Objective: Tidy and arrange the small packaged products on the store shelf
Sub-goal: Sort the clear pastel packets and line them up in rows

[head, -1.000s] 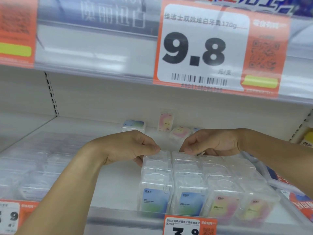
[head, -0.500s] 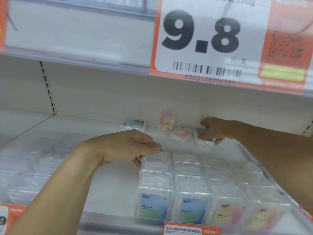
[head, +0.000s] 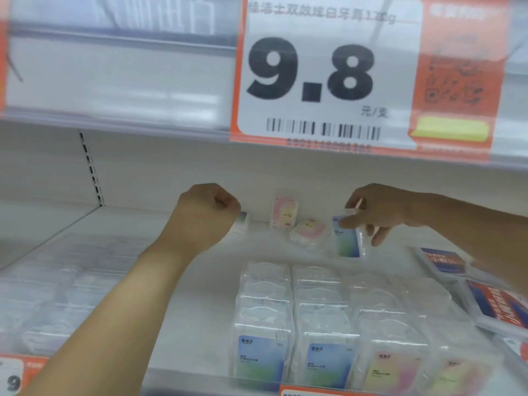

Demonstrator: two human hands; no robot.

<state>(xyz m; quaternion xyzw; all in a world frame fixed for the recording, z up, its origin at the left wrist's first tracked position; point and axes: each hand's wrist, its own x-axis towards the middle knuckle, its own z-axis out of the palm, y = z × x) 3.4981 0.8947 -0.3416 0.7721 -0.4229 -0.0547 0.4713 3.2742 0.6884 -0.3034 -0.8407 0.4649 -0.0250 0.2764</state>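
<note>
My right hand (head: 380,215) is now gripping the blue packet (head: 347,238) by its top and lifting it off the back of the shelf (head: 200,281), where half a second ago I was only reaching for it. My left hand (head: 205,215) is arriving at the other blue packet (head: 242,222), fingers curling round it, though the grip itself is hidden. Two pink packets (head: 285,214) are waiting at the back, so strays are coming forward to join the front rows (head: 314,324).

The orange-bordered price tag (head: 368,78) on the upper shelf edge reads "9.8" and "元/支".
</note>
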